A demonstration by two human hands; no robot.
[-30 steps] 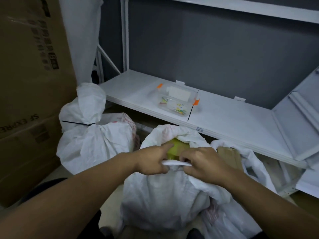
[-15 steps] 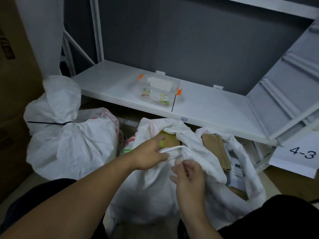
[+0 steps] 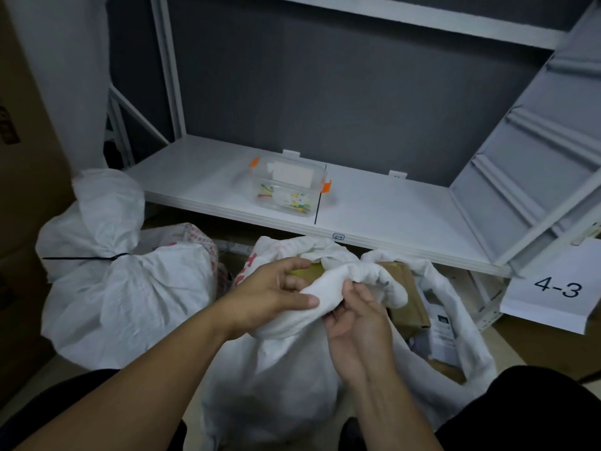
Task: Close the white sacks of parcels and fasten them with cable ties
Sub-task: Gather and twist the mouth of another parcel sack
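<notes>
Gathering the open white woven plastic sack (image 3: 279, 379), near centre on the floor, the left hand (image 3: 273, 297) and right hand (image 3: 356, 323) now clutch a thick bunch of its rim where only a thin edge was pinched before. Closing advances, yet a brown cardboard parcel (image 3: 408, 297) shows at its right and no tie is on.

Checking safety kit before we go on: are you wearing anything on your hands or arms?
No. The left hand and right hand are bare: no gloves, rings or watch in view. The left forearm and right forearm are bare too, with no sleeve showing.

Two hands (image 3: 273, 296) (image 3: 356, 323), one clear box (image 3: 287, 187)
</notes>
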